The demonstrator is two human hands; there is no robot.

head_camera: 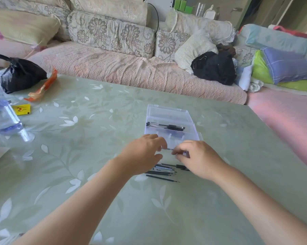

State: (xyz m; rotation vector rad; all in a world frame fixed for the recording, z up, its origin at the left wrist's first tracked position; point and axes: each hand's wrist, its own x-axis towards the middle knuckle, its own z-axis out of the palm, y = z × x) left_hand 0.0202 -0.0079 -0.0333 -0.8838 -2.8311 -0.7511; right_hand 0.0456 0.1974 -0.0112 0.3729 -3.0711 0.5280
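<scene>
A clear plastic box (168, 114) stands open on the table, with a few black pens (167, 126) lying in its far compartment. Just in front of it, my left hand (142, 154) and my right hand (198, 158) pinch the two ends of a thin pen part (169, 149) between them. Below my hands a small heap of black pens and refills (164, 172) lies on the table, partly hidden by my right hand.
The green leaf-patterned table (78, 156) carries a clear water bottle (6, 119), a yellow card (22, 109), an orange wrapper (43, 87) and a black bag (20, 75) at the left. A sofa (131, 71) with cushions and clothes runs behind.
</scene>
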